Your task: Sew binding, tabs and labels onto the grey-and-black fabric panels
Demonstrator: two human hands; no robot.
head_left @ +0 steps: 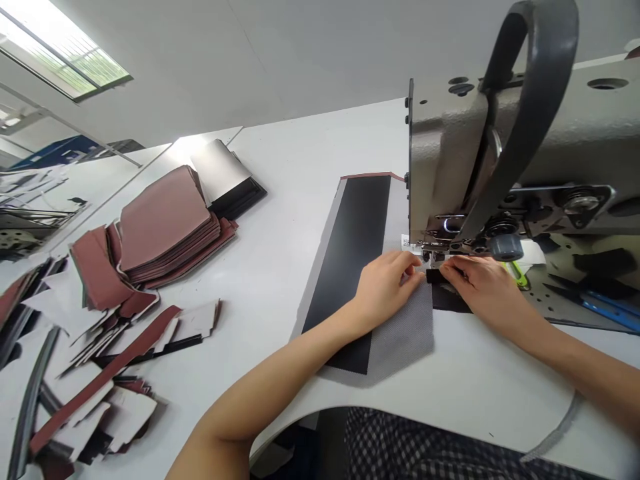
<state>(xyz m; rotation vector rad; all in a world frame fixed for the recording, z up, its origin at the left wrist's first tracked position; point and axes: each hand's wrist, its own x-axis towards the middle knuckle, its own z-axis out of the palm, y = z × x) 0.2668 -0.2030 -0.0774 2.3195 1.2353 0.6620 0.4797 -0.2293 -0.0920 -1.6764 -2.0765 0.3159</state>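
At the sewing machine (450, 153), a grey mesh fabric panel (407, 343) with a wide black band (357, 227) lies flat, its right edge under the presser foot. My left hand (385, 287) rests on the panel, thumb and fingers curled together at that edge just left of the foot. Close to the needle area, my right hand (480, 287) pinches a small black strip (434, 275); its fingertips partly hide the strip. A small white label (409, 243) shows on the panel behind my left fingers. The needle itself is hard to make out.
Brown-red cut pieces (165, 220) are stacked on the white table's left, with a black stack (240, 197) behind and loose scraps (125, 413) in front. Right of my right hand lie blue-handled scissors (600, 307) and a yellow-green tool (517, 273). The table's front edge curves inward.
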